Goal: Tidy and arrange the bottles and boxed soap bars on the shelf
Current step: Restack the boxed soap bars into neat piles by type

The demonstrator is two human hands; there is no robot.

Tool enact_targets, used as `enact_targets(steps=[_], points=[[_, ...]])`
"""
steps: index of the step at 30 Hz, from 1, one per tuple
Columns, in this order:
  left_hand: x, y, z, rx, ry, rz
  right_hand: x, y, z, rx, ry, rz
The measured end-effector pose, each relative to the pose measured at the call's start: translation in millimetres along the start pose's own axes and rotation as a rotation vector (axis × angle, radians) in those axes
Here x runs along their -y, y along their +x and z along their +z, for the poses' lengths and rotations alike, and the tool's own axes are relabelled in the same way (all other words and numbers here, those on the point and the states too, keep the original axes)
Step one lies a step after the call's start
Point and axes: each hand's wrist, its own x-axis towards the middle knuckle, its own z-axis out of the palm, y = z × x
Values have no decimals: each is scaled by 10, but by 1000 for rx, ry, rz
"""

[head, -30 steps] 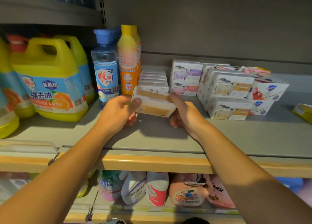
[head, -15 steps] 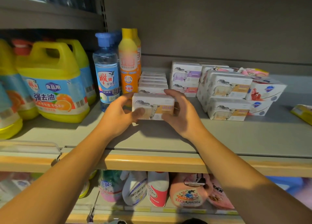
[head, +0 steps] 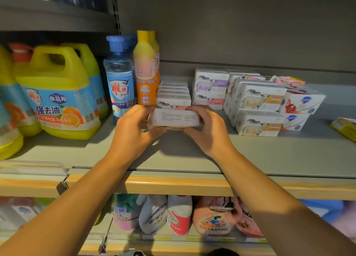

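A white soap box (head: 174,118) is held between my left hand (head: 134,129) and my right hand (head: 207,129), just above the grey shelf (head: 192,155). Its printed text panel faces me. Directly behind it runs a row of white soap boxes (head: 173,93). Stacks of soap boxes with a sheep picture (head: 258,109) stand to the right, with a purple-labelled stack (head: 211,88) between. A clear bottle with a blue cap (head: 119,78) and an orange bottle (head: 145,70) stand to the left of the row.
Big yellow detergent jugs (head: 55,93) fill the left of the shelf. White boxes with blue logos (head: 302,103) sit at the far right, beside a yellow packet (head: 344,127). Bottles (head: 179,215) line the lower shelf. Another shelf board hangs overhead at left.
The box between my hands has turned: its sheep-picture face showed half a second ago, and now the text panel faces me. Both hands stay on it, slightly lower and nearer.
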Motion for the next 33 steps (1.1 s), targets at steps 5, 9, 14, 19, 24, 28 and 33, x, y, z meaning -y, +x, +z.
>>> enact_targets(steps=[5, 9, 14, 19, 24, 28, 33], points=[[65, 41, 45, 98, 148, -211, -3, 6, 1, -24, 130, 143], [122, 51, 68, 198, 351, -220, -87, 32, 7, -4, 30, 230], [82, 24, 97, 366, 548, -169, -72, 60, 2, 13, -217, 11], [96, -26, 99, 351, 640, -172, -148, 221, 49, 115, -298, -111], [95, -24, 91, 360, 613, -171, -270, 477, 166, 168, -352, -115], [115, -27, 102, 364, 603, -150, -314, 605, 319, 134, -420, -161], [128, -11, 120, 372, 613, -153, -366, 636, 403, 99, -431, -187]])
